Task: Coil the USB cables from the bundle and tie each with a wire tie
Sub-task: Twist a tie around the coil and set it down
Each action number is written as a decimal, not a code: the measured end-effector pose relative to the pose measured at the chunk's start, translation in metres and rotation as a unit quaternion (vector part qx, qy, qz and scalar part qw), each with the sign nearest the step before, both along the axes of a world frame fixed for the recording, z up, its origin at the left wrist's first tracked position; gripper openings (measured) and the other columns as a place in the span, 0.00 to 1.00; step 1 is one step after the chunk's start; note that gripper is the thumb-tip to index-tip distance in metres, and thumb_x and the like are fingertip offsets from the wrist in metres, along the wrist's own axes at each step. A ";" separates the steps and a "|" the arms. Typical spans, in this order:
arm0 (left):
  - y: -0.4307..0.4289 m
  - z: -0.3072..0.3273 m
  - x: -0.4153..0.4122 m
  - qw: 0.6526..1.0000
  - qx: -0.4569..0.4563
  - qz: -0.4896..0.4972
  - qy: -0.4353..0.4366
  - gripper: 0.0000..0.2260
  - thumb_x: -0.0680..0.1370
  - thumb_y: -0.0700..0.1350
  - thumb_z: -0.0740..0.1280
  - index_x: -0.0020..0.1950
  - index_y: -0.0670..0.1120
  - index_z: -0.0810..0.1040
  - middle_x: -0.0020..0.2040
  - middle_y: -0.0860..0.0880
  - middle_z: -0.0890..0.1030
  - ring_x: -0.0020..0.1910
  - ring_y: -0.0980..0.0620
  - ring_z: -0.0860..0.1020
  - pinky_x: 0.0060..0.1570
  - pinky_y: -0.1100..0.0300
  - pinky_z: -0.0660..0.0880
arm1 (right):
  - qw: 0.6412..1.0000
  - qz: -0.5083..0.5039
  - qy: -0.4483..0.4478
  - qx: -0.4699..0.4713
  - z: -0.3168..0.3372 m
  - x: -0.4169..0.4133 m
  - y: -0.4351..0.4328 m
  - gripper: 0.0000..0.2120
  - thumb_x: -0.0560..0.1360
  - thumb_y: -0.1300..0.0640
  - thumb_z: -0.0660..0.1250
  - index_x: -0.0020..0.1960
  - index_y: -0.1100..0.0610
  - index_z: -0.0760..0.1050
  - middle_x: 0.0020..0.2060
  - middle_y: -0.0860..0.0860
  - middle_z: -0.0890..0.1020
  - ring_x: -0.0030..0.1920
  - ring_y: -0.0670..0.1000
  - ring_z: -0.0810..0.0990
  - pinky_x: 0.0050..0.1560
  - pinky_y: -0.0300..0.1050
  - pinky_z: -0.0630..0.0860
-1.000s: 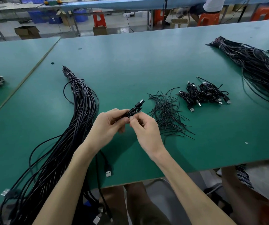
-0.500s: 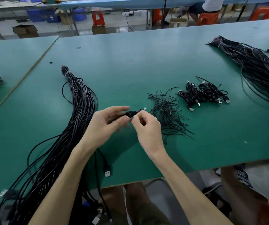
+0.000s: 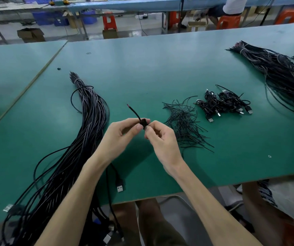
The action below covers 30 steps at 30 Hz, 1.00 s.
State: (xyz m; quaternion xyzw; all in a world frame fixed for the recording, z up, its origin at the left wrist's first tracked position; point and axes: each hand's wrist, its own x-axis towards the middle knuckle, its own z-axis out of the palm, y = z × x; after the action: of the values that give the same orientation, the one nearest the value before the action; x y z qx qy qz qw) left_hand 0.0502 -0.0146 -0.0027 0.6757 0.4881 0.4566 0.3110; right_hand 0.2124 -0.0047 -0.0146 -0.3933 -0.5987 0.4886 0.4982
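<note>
A small black coiled cable (image 3: 143, 123) is pinched between the left hand (image 3: 119, 137) and the right hand (image 3: 160, 139). The tying step seems in hand; more tight twists are needed next.

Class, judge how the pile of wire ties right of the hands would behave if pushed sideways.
The wire ties look thin and light, so probably slide easily on the table. Lying criss-crossed, some would likely snag and drag together.

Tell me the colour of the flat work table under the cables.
The flat work table is green; the head view shows it.
</note>
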 end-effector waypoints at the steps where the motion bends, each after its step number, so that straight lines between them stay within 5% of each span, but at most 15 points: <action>1: -0.001 0.000 0.000 1.000 0.005 0.022 0.016 0.12 0.82 0.44 0.66 0.61 0.41 0.84 0.53 0.55 0.87 0.53 0.58 0.83 0.57 0.64 0.77 | 1.000 0.007 -0.009 0.004 -0.001 0.000 0.000 0.14 0.81 0.57 0.65 0.37 0.59 0.72 0.31 0.49 0.69 0.33 0.47 0.64 0.35 0.45 0.62; 4: -0.002 0.001 0.003 0.994 0.024 0.078 0.077 0.14 0.81 0.52 0.65 0.48 0.44 0.85 0.35 0.62 0.81 0.35 0.63 0.76 0.39 0.68 0.70 | 0.998 0.018 -0.055 0.028 -0.002 0.001 -0.001 0.15 0.82 0.59 0.65 0.38 0.62 0.70 0.29 0.47 0.67 0.33 0.47 0.64 0.36 0.46 0.63; 8: -0.001 0.002 0.000 0.994 0.000 0.075 0.074 0.19 0.82 0.53 0.64 0.40 0.41 0.80 0.30 0.54 0.75 0.30 0.57 0.69 0.32 0.62 0.66 | 0.988 0.007 -0.126 0.084 0.000 -0.002 -0.003 0.15 0.82 0.60 0.66 0.37 0.56 0.70 0.30 0.43 0.69 0.36 0.46 0.67 0.38 0.36 0.65; 14: 0.003 0.000 -0.010 0.982 -0.159 0.076 -0.065 0.11 0.82 0.49 0.69 0.50 0.40 0.79 0.29 0.46 0.77 0.23 0.53 0.69 0.22 0.63 0.65 | 0.924 -0.019 -0.272 0.269 0.002 -0.009 -0.010 0.13 0.81 0.65 0.65 0.40 0.56 0.68 0.33 0.45 0.71 0.41 0.49 0.65 0.46 0.46 0.68; 16: 0.001 0.000 -0.014 0.971 -0.211 0.058 -0.097 0.16 0.81 0.53 0.70 0.54 0.40 0.78 0.30 0.44 0.76 0.22 0.51 0.67 0.22 0.63 0.62 | 0.898 -0.034 -0.308 0.314 0.001 -0.013 -0.013 0.11 0.81 0.65 0.65 0.41 0.58 0.71 0.34 0.50 0.74 0.42 0.50 0.65 0.49 0.50 0.71; 20: -0.001 0.004 -0.015 0.957 -0.229 0.046 -0.175 0.21 0.84 0.59 0.60 0.54 0.42 0.81 0.36 0.43 0.80 0.24 0.51 0.71 0.22 0.64 0.65 | 0.940 -0.033 -0.248 0.231 0.002 -0.009 -0.010 0.14 0.82 0.63 0.64 0.39 0.56 0.67 0.33 0.43 0.68 0.41 0.48 0.65 0.45 0.43 0.65; 24: -0.007 0.009 -0.018 0.956 -0.189 -0.074 -0.212 0.12 0.84 0.40 0.63 0.65 0.43 0.81 0.47 0.41 0.83 0.31 0.50 0.78 0.31 0.64 0.73 | 0.978 -0.055 -0.157 0.125 0.001 0.000 -0.004 0.13 0.83 0.61 0.64 0.39 0.56 0.70 0.31 0.42 0.69 0.39 0.43 0.68 0.39 0.34 0.65; 30: -0.004 0.007 -0.014 0.988 -0.104 -0.054 -0.100 0.16 0.77 0.37 0.72 0.65 0.45 0.83 0.50 0.45 0.82 0.44 0.51 0.75 0.42 0.65 0.72 | 0.993 -0.034 -0.088 0.068 0.001 0.002 -0.002 0.15 0.84 0.60 0.63 0.38 0.58 0.68 0.30 0.44 0.67 0.33 0.45 0.63 0.36 0.41 0.61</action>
State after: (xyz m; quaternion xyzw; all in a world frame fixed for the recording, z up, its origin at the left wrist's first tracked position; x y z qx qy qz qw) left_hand 0.0365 -0.0190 0.0048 0.6162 0.4619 0.4514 0.4509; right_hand 0.2144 -0.0065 -0.0132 -0.4202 -0.6584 0.3930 0.4852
